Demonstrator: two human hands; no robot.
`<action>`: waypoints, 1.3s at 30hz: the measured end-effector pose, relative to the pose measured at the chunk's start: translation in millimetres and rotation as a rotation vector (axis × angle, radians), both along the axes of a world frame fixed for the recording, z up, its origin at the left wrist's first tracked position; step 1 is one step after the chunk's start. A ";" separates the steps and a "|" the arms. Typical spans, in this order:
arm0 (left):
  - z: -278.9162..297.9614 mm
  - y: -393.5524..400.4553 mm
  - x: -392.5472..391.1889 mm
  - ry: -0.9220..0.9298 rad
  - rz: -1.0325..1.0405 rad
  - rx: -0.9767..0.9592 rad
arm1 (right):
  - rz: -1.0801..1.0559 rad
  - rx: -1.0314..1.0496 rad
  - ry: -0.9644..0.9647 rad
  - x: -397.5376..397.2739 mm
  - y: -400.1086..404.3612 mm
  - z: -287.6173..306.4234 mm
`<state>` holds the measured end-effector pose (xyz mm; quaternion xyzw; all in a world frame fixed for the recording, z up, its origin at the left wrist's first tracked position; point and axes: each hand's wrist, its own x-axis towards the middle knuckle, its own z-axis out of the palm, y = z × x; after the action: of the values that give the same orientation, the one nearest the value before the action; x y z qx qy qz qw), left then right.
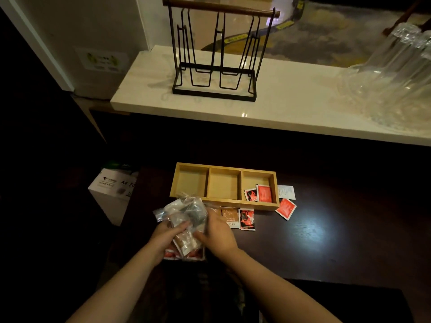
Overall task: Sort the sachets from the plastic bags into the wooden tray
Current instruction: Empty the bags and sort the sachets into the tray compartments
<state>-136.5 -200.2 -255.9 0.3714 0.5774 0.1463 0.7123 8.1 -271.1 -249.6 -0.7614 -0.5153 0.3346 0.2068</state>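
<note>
Head view of an early stage of sorting. The wooden tray [225, 185], a shallow pale box split by thin walls into three square compartments, lay on the dark, glossy surface [326, 241]. Its left and middle compartments held nothing; the right one held two red sachets [258, 194], leaning against the near wall. Four more sachets lay loose outside it: a red and black sachet [246, 219] and a brown sachet [229, 216] just in front of the tray, a red sachet [286, 208] at its right near corner, and a white sachet [286, 191] beside its right end. By this evidence most of the work remained.

Both hands worked at a plastic bag [184, 213], clear, crinkled and limp, near the tray's left near corner. The left hand [165, 236] gripped the bag and the flat packets in it from the left, fingers curled round them. The right hand [218, 231] lay against the bag's right side, thumb pressed to the packets; whether its fingers closed round anything could not be told. Brown and red packets showed through the film.

Behind, a pale stone counter [279, 101] carried a black wire rack [215, 54] with a wooden bar and a heap of clear wrapping [391, 78]. A white paper carton [112, 190] stood at lower left.
</note>
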 end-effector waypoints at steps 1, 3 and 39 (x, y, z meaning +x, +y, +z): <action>0.5 0.2 3.4 0.074 -0.005 0.050 | -0.008 -0.011 -0.003 0.5 1.5 -1.9; 0.5 0.0 8.9 0.224 -0.035 0.164 | -0.020 -0.025 -0.019 2.2 3.7 -4.7; 55.8 -36.7 44.3 0.575 -0.389 1.007 | -0.374 -0.094 0.690 59.6 -12.9 40.9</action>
<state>-92.2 -236.9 -200.1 0.7857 0.5281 0.1622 0.2784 67.7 -283.9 -208.7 -0.6938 -0.2520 0.5506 0.3900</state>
